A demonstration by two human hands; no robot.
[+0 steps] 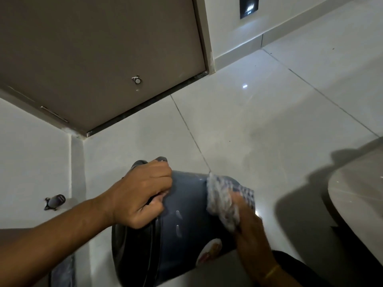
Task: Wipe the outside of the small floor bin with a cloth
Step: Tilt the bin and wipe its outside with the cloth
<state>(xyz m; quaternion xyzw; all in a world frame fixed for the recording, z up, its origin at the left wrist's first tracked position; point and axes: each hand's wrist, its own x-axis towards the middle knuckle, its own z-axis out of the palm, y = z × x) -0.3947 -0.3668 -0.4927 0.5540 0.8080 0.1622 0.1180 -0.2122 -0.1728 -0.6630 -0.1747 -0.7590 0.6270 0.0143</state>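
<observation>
Tipped bin (182, 216) between the hands: left hand (141, 195) clenched on its rim, right hand (248, 220) pressing cloth (221, 197) to its side, above tiled floor (259, 112) near a door (93, 48)

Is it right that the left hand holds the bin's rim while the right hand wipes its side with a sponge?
Not quite. The right hand wipes with a cloth, not a sponge. The head view shows it. The left hand does hold the rim of the bin.
</observation>
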